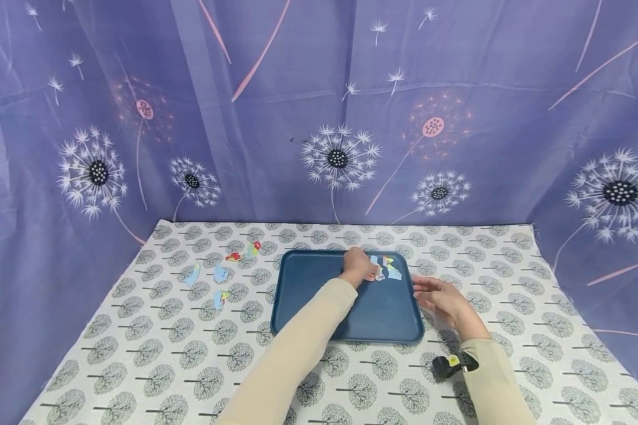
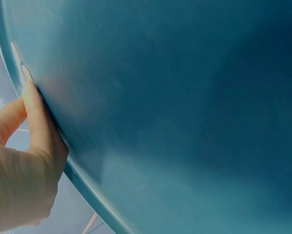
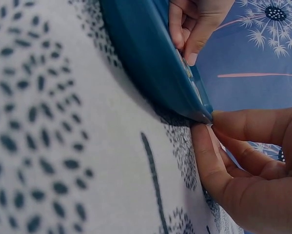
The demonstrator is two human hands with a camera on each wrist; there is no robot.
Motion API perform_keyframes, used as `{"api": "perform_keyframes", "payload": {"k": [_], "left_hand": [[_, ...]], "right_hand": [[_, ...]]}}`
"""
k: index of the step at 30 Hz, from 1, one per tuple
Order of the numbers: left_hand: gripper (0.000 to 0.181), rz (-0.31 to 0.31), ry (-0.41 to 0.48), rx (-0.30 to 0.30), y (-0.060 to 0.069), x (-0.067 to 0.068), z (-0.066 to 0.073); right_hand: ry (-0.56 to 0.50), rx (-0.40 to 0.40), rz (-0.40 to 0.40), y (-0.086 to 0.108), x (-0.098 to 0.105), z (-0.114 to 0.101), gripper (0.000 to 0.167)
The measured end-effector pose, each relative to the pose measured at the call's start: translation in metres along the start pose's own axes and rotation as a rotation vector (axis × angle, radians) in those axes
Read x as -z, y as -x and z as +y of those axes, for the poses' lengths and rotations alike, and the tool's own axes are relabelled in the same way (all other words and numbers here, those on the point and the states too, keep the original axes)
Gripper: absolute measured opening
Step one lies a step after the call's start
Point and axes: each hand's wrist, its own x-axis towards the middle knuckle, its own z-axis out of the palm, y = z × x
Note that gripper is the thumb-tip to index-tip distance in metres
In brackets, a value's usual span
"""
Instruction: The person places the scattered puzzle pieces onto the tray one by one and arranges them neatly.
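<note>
A dark blue tray (image 1: 311, 307) lies on the patterned cloth. My left hand (image 1: 357, 265) reaches over it with curled fingers, and its thumb and fingertips pinch a light blue printed puzzle piece (image 1: 378, 274) near the upper right corner. Just right of that piece lies another puzzle piece (image 1: 394, 273) with coloured print. At the tray's right side my right hand (image 1: 442, 297) grips the rim between thumb and fingers, as the right wrist view shows. In the left wrist view the held piece appears only edge-on beyond the fingertip.
Several loose pieces lie on the cloth left of the tray, among them a red piece (image 1: 233, 257) and a pale blue piece (image 1: 220, 273). A black strap with a camera (image 1: 448, 366) sits on the right wrist. Behind the table hangs a purple dandelion curtain (image 1: 276, 147).
</note>
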Motion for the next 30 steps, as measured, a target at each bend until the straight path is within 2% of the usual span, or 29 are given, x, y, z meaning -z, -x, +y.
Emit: {"api": "perform_keyframes", "payload": {"k": [6, 11, 15, 24, 27, 30], "left_hand": [[0.021, -0.050, 0.124, -0.016, 0.001, 0.008, -0.004], [0.020, -0.119, 0.261, -0.045, 0.003, 0.020, -0.008], [0.018, -0.179, 0.329, -0.074, 0.006, 0.032, -0.011], [0.036, -0.283, 0.462, -0.122, 0.009, 0.072, -0.015], [0.037, -0.294, 0.490, -0.123, 0.008, 0.087, -0.017], [0.038, -0.279, 0.511, -0.130, 0.005, 0.101, -0.023]], "right_hand": [[-0.035, 0.006, -0.011, -0.002, 0.001, 0.002, 0.057], [-0.057, 0.010, -0.018, -0.002, 0.003, 0.003, 0.058], [-0.060, 0.012, -0.021, -0.002, 0.003, 0.002, 0.057], [-0.069, 0.015, -0.036, 0.000, 0.002, 0.000, 0.058], [-0.079, 0.015, -0.039, 0.001, 0.002, -0.001, 0.058], [-0.076, 0.015, -0.041, 0.001, 0.001, -0.002, 0.058]]}}
